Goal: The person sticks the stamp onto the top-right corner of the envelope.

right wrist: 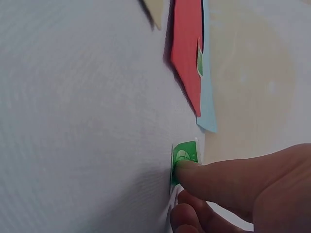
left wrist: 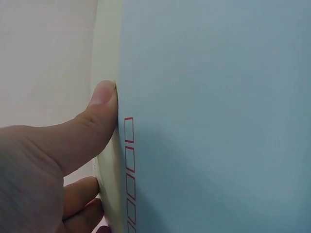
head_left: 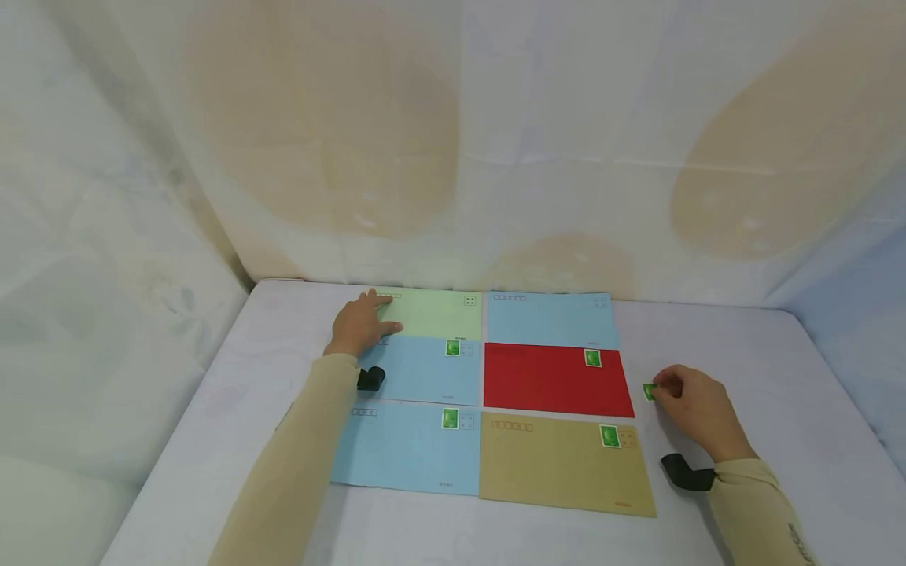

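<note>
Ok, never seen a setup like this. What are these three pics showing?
There's no robot here, just a person's two bare hands. The wide picture comes from a camera worn on the head, looking forward and down. The other two come from cameras on the wrists, so each shows one hand up close.

On the white table lie a pale green envelope, a red envelope, a tan envelope and three blue envelopes, set out in two columns. Green stamps sit on the red one, the tan one and two of the blue ones.

The right hand pinches a loose stamp, also green. The left hand rests on the pale green envelope and holds nothing.
</note>
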